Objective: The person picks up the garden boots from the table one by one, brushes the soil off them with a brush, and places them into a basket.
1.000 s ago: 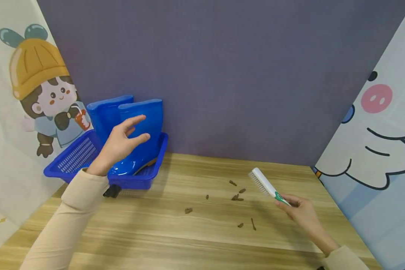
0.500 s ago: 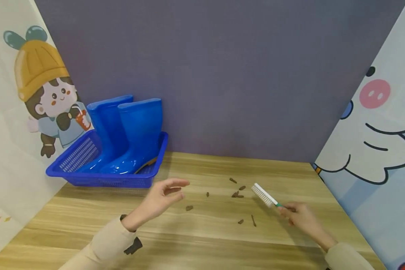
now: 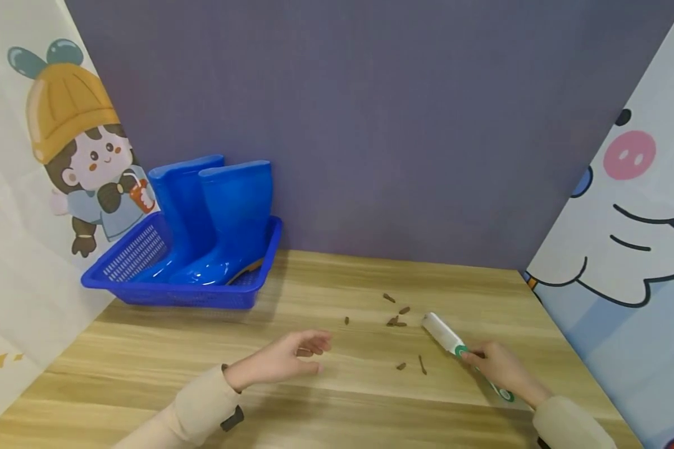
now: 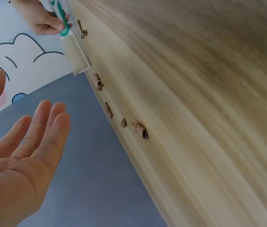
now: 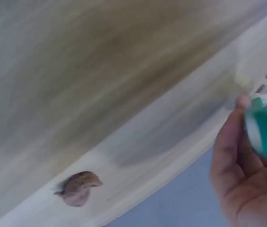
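Note:
In the head view my right hand (image 3: 502, 369) grips a scrub brush (image 3: 442, 332) by its green and white handle, right of the brown bits. The brush's white back faces up, low over the wooden table; whether its bristles touch the wood I cannot tell. My left hand (image 3: 278, 362) hovers with fingers apart and nothing in it, left of several small brown dry bits (image 3: 394, 322). Seen from the left wrist, the bristled brush head (image 4: 74, 52) is beside a row of bits. From the right wrist, one curled brown bit (image 5: 79, 189) lies away from the hand.
A blue plastic basket (image 3: 185, 296) stands at the table's back left, with two blue rain boots (image 3: 238, 206) upright in it. A grey panel (image 3: 393, 125) rises behind the wooden table (image 3: 337, 418). Cartoon-printed walls flank both sides.
My left hand has come down and right, from before the boots to over the table, covering one brown bit. My right hand has lowered the brush and turned its back upward.

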Demonstrator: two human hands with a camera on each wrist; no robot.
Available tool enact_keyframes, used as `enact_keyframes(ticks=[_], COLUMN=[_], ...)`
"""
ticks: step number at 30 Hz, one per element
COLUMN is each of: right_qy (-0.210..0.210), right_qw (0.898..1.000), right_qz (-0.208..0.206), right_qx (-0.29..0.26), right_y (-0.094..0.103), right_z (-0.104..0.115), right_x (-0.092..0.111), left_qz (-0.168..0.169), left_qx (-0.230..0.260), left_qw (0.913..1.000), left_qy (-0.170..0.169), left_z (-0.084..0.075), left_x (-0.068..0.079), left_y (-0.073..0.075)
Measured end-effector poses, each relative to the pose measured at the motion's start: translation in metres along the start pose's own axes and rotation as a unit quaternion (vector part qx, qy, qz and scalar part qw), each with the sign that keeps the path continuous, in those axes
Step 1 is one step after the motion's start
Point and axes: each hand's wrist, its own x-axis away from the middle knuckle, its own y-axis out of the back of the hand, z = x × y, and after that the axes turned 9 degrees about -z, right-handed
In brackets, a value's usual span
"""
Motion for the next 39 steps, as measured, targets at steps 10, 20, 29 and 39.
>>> enact_keyframes(ticks=[10,20,29,39], right_qy=[-0.052,-0.024,-0.062,-0.026], right_qw=[0.998,0.989,0.998,0.991], right_qz=[0.002,-0.025,0.005,-0.037], right_qx=[0.043,0.142,0.005,-0.126], right_y=[-0.005,-0.007,0.003,0.027], right_z=[-0.005,-0.003,0.000,0.026], right_x=[0.001,0.006,0.011,0.019], left_qz=[0.058,0.076,0.056,-0.033], left_qx=[-0.041,-0.021,-0.006,-0.046], left_qw=[0.9974,0.9969,0.9983,0.9980], left_qy=[-0.008,-0.005,-0.017,-0.028], left_z=[0.008,0.010,0.017,0.010], left_x=[0.003,0.013,0.023,0.018], left_y=[0.000,0.001,0.008,0.019])
